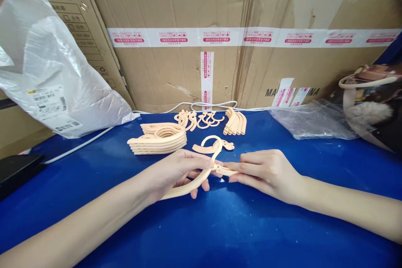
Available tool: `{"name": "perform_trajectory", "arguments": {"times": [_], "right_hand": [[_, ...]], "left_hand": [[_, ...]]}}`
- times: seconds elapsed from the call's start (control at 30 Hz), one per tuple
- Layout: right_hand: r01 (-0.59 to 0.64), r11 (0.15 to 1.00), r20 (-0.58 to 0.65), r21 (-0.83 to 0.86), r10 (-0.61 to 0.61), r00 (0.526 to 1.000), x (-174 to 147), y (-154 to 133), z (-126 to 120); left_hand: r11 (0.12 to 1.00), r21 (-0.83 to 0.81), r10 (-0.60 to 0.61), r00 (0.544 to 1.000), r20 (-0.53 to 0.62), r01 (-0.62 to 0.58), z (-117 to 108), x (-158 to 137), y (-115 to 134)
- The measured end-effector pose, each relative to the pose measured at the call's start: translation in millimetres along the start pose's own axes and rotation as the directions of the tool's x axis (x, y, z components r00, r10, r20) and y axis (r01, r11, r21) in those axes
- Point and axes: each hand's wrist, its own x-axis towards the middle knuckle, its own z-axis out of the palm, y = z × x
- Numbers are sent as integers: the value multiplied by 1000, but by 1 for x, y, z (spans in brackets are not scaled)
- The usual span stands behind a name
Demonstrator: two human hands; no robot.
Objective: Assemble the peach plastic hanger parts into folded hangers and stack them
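Note:
My left hand (185, 167) is closed around the long curved arm of a beige plastic clothes hanger (187, 189), near its middle joint. The round hook of this hanger stands up above my fingers. On the other side of the joint, my right hand (266, 171) pinches a shorter beige hanger arm (226, 171), which meets the hanger at the joint; whether it is fastened there I cannot tell. Just behind the hook lies a loose curved hanger piece (202, 149) on the blue table. A stack of beige hangers (158, 144) sits beyond my left wrist.
Small hanger hooks (209, 120) and a bundle of curved hanger arms (235, 122) lie at the back. Cardboard boxes (176, 71) rise behind the blue table (251, 230). A white parcel bag (63, 75), a clear plastic bag (314, 121) and a white cable (78, 144) are around.

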Motion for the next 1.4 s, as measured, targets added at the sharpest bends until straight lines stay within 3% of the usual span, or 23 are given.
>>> {"name": "perform_trajectory", "arguments": {"times": [0.3,0.47,0.77,0.83,0.93,1.0,1.07,1.2,1.4], "right_hand": [[20,1000,46,-13,-19,999,0,-2,-2],[9,1000,41,-11,-9,999,2,-4,-3],[-55,998,78,34,52,996,1,-2,-2],[-73,995,82,61,68,994,1,-1,0],[-95,992,68,84,89,994,3,-1,2],[-83,995,17,58,82,996,5,-2,2],[-64,998,-62,11,65,996,6,-3,0],[-89,994,-197,-64,75,977,8,-4,-3],[-104,993,-241,-50,89,966,6,-3,-5]], "left_hand": [[999,31,7,1000,9,-7,2,-2,0],[995,101,17,998,-54,-12,5,-2,1],[943,304,156,986,-52,-133,10,0,-5],[859,486,227,971,-75,-163,13,-3,-7],[533,828,399,915,-67,-172,19,-8,-9],[312,937,462,887,-6,-156,21,-10,-9],[194,968,488,872,44,-157,22,-11,-10],[110,981,542,837,77,-162,21,-11,-12],[43,981,654,747,116,-190,21,-11,-17]]}}
